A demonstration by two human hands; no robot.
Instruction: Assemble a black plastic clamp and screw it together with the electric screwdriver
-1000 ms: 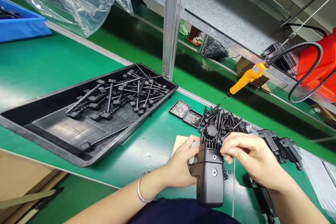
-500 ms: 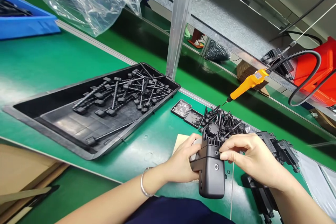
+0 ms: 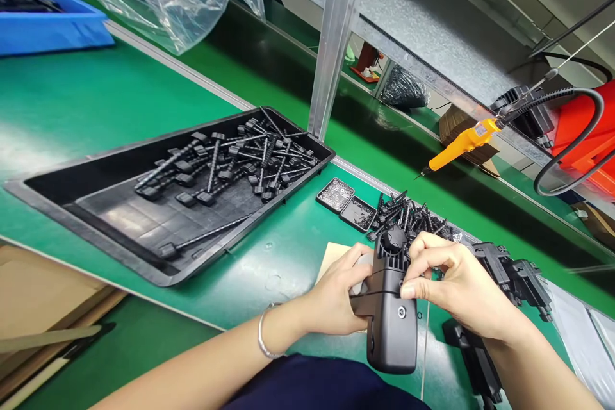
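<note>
My left hand (image 3: pixel 334 298) is wrapped round the left side of a black plastic device (image 3: pixel 393 333), which has a ribbed, round knob at its far end and a screw socket on its face. My right hand (image 3: pixel 446 275) pinches thumb and forefinger together against the device's right edge, near its middle seam; whatever lies between the fingertips is too small to make out. Just beyond the device is a pile of black threaded bolts (image 3: pixel 408 211). Two small square boxes, one with silvery nuts (image 3: pixel 335 195), the other with tiny dark parts (image 3: pixel 358 213), stand left of that pile.
A long black tray (image 3: pixel 182 269) of knobbed bolts lies at left, a blue bin (image 3: pixel 57 32) beyond it. An orange screwdriver (image 3: pixel 464 144) hangs at the right from a cable. Black clamp-like parts (image 3: pixel 521 275) lie beside my right forearm. A metal post (image 3: pixel 336 45) rises behind.
The view has shifted slightly. My right fingertips now cover the upper screw hole that showed before. My left hand keeps its hold on the device.
</note>
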